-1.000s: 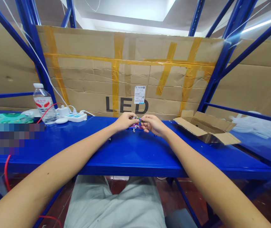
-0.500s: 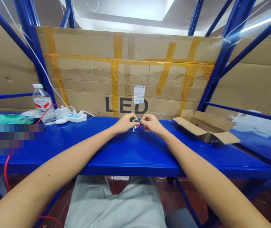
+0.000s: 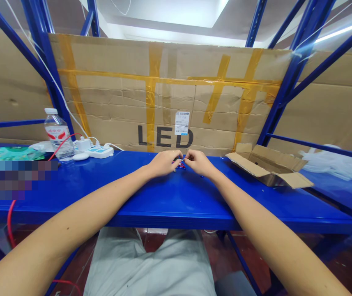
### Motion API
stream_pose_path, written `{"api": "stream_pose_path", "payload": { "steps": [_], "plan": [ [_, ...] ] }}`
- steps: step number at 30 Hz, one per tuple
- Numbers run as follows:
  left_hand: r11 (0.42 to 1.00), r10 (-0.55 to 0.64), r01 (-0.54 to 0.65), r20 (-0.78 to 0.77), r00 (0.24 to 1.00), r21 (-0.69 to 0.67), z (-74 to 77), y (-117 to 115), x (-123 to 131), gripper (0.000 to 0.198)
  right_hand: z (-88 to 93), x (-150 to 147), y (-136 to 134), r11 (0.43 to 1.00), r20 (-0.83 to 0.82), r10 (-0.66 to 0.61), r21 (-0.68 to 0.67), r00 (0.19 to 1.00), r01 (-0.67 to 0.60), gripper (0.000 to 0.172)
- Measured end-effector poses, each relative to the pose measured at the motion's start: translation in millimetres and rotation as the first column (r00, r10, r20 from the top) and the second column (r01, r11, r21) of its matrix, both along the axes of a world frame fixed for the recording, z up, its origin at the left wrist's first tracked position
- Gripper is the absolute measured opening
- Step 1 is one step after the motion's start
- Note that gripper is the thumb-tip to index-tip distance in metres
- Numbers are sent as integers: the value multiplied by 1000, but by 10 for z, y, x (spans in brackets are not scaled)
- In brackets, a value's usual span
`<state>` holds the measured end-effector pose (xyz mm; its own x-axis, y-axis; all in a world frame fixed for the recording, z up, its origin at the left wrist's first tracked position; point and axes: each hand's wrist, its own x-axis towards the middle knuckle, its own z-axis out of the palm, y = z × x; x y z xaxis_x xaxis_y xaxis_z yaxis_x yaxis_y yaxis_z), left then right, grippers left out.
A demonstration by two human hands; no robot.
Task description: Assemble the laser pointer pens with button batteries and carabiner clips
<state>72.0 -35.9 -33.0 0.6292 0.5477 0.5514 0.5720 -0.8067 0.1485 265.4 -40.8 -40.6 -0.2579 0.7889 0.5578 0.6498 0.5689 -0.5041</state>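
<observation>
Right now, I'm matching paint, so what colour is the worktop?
The worktop is bright blue, clearest in the head view.

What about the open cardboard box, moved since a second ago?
No. Judged against the right-hand blue post, the open cardboard box shows no shift either way.
</observation>
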Motion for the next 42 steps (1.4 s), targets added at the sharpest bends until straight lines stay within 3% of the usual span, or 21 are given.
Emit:
{"api": "stream_pose_path", "payload": {
  "steps": [8, 14, 17, 20, 23, 26, 29, 32, 35, 39, 42],
  "plan": [
    [997, 65, -64, -33, 997, 46, -22, 34, 6, 21, 20, -35, -70, 998, 109, -46, 58, 993, 40, 12],
    [990, 59, -32, 199, 978, -139, -18, 186, -47, 12, 36, 11, -15, 992, 41, -118, 53, 992, 115, 14],
    [970, 104, -27, 310, 945, -241, 9, 279, -100, 11, 45, 59, 17, 986, -2, -169, -3, 986, 169, 14],
    [948, 66, 64, 389, 919, -313, 38, 315, -136, 14, 55, 89, 35, 982, -21, -170, -90, 985, 167, 15],
    [933, -7, 149, 397, 918, -329, 42, 290, -125, 16, 72, 82, 22, 983, -53, -99, -157, 994, 90, 20],
    [934, -65, 181, 351, 934, -308, 19, 241, -87, 17, 90, 40, -29, 973, -100, 52, -219, 994, -73, 26],
    [943, -82, 177, 319, 944, -282, -9, 207, -52, 17, 86, -24, -84, 902, -169, 195, -357, 966, -244, 23],
    [936, -61, 183, 372, 926, -301, -7, 203, -30, 25, 64, -73, -105, 850, -274, 189, -436, 943, -297, 18],
    [870, -3, 282, 566, 824, -405, 37, 228, -25, 40, 49, -81, -87, 853, -363, 132, -432, 922, -292, 17],
    [665, 141, 505, 757, 638, -550, 104, 269, -61, 67, 55, -56, -64, 858, -441, 86, -424, 893, -291, 14],
    [562, 197, 583, 780, 595, -587, 124, 288, -104, 74, 58, -42, -68, 866, -462, 71, -411, 884, -285, 15]
  ]
}}
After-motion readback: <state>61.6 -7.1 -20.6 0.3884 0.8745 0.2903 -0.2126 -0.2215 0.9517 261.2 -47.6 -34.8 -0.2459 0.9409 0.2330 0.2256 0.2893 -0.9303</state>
